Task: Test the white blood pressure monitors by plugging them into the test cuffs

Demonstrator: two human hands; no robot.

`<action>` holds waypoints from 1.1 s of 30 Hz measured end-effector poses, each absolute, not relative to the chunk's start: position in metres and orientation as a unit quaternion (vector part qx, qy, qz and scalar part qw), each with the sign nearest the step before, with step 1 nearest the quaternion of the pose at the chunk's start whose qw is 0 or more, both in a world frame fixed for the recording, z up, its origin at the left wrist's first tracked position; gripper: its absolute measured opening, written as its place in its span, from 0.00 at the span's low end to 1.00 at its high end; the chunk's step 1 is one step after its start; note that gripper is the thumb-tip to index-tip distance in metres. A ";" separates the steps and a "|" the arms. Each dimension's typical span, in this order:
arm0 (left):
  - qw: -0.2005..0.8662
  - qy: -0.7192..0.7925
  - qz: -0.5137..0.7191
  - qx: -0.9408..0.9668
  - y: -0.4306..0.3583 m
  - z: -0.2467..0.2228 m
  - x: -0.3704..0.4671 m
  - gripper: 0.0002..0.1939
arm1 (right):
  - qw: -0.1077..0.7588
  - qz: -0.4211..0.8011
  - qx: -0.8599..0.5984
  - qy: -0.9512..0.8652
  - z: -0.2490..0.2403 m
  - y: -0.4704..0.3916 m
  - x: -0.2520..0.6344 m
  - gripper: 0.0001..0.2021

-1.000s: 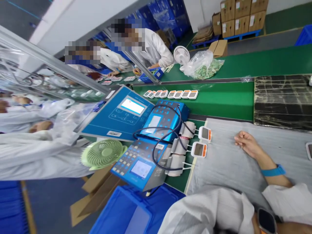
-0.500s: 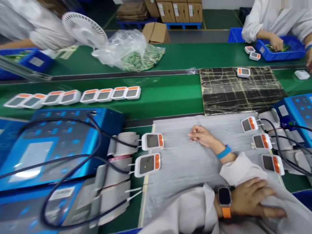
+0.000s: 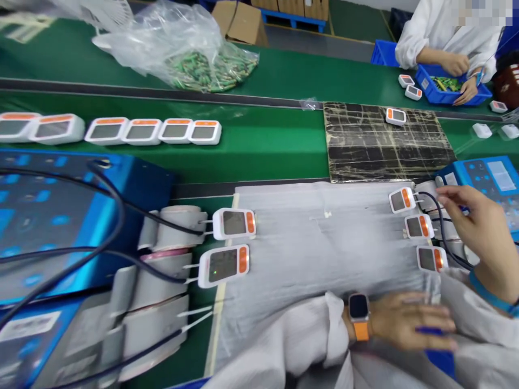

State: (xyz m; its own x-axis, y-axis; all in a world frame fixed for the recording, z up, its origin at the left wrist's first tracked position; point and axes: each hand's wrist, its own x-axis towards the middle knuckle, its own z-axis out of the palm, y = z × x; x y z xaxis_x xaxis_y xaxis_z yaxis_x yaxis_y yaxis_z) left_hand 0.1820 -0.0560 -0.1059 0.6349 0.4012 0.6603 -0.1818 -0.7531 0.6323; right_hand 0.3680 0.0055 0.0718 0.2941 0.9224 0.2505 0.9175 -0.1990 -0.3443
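My left hand (image 3: 409, 321), wearing a watch with an orange band, is open and holds nothing. Its fingers stretch rightward over my lap, slightly blurred. My right hand (image 3: 474, 221), with a blue wristband, is by the right-hand fixtures. Its thumb and index fingertips are close together but apart at the upper grey fixture (image 3: 425, 194); nothing shows between them. Left of it, three white devices with orange buttons, the upper (image 3: 401, 200), middle (image 3: 419, 226) and lower (image 3: 432, 259), sit at fixture pins. Two similar devices, the upper (image 3: 234, 223) and lower (image 3: 224, 266), sit at the left fixtures.
Blue testers stand left (image 3: 81, 216) and right (image 3: 486, 178), with black cables (image 3: 117, 200) looping across. A row of white devices (image 3: 141, 131) lies on the green belt. Beyond are a black taped board (image 3: 381, 151), a bag of green boards (image 3: 211, 67) and a co-worker (image 3: 446, 43) at a blue bin.
My right hand has moved from above the grey mat to the right-hand fixtures. My left hand stays low, fingers more outstretched. The view has shifted, so the left tester appears farther left.
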 end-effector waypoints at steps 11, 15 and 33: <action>0.408 0.300 0.260 0.822 0.113 -0.099 0.277 0.44 | 0.060 0.068 -0.568 -0.818 -0.052 0.063 0.482 0.09; 0.347 0.321 0.299 0.829 0.106 -0.102 0.273 0.34 | 0.034 0.026 -0.591 -0.805 -0.057 0.064 0.485 0.11; 0.579 0.178 0.305 0.735 0.082 -0.105 0.270 0.43 | -0.052 -0.037 -0.621 -0.781 -0.044 -0.035 0.472 0.13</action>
State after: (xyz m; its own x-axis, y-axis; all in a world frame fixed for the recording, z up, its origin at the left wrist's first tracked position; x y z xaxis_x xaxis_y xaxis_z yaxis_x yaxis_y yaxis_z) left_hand 0.2699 0.0818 -0.1052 0.7504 0.6149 0.2425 -0.0914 -0.2668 0.9594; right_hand 0.4717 -0.0352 -0.0435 -0.2238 0.9740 -0.0356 0.9663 0.2265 0.1221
